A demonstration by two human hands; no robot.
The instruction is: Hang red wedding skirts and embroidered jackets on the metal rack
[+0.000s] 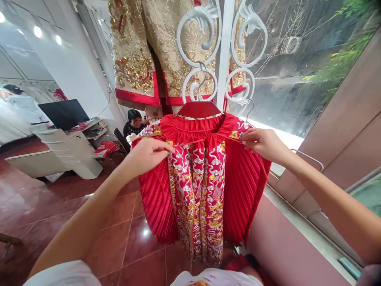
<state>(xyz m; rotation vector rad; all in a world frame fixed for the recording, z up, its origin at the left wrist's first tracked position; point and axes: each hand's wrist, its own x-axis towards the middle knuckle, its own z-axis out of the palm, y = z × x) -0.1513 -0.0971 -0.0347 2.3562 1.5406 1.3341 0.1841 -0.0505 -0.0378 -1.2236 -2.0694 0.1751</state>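
Note:
A red pleated garment (196, 190) with gold and silver embroidery hangs in front of me on a red hanger (200, 110). The hanger's metal hook is up at the white scroll ironwork. My left hand (151, 154) pinches the garment's upper edge on the left, beside the embroidered front panel. On the right, my right hand (258, 141) has its fingertips closed on the upper edge near the gold and silver shoulder trim. A thin red cord runs across the gathered neckline between both hands. Pleated panels hang down on either side of the embroidered middle.
Beige-gold embroidered garments (166, 51) with red hems hang above, behind white scroll ironwork (224, 51). A person (134, 124) in black sits at the back left. A desk (68, 147) with a black monitor (63, 114) stands left. A window (285, 67) fills the right.

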